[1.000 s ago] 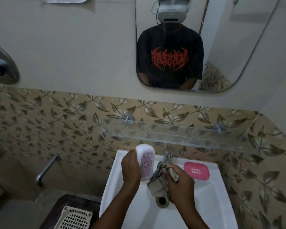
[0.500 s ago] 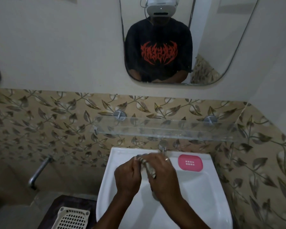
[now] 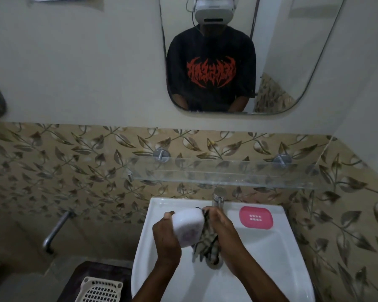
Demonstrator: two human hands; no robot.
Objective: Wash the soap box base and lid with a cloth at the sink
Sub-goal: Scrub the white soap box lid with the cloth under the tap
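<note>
Both hands over white sink (image 3: 282, 258), close together above the bowl. Left hand (image 3: 165, 238) grips white lid (image 3: 188, 228), thumb on its far edge, fingers wrapped under; lid tilted, pale pink print faintly visible on its near face. Right hand (image 3: 224, 232) clenched on checked cloth (image 3: 206, 245), pressing it against lid's right side; cloth bunched, loose end hanging down toward drain (image 3: 215, 263), mostly hiding it. Hands nearly touching through the cloth. Pink base (image 3: 256, 217) sits flat on sink's back ledge, right of tap (image 3: 218, 197), well apart from hands, small slotted grid in its middle. Cannot tell if water is running. Clear glass shelf (image 3: 223, 173) on two metal pegs above sink, against leaf-pattern tiles (image 3: 74, 162). Mirror (image 3: 282, 62) higher up reflects person in black shirt with red print, headset on. Metal pipe (image 3: 55, 232) sticks out of wall at left. White plastic basket (image 3: 98, 290) on dark stool lower left of sink
</note>
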